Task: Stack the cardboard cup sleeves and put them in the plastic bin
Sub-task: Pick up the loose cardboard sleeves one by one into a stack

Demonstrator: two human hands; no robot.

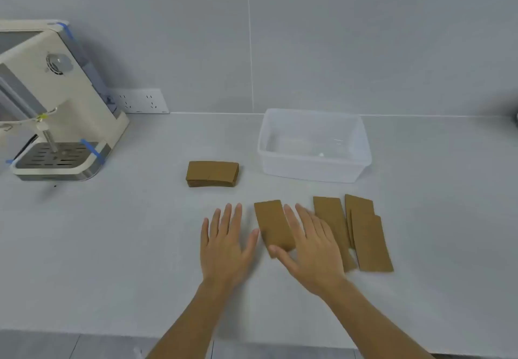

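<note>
A neat stack of brown cardboard sleeves (212, 173) lies flat on the counter left of the clear plastic bin (314, 168), which looks empty. Nearer me, several loose sleeves lie flat: one (272, 224) between my hands, one (330, 218) partly under my right hand, and two overlapping ones (370, 241) at the right. My left hand (225, 242) rests flat with fingers spread, holding nothing. My right hand (309, 242) is spread over the loose sleeves, its thumb on the near end of the middle sleeve.
A cream coffee machine (53, 100) with blue tape stands at the left. A white wall socket (140, 101) sits behind it. The grey wall runs along the counter's back, and the counter's front edge (84, 333) is near me.
</note>
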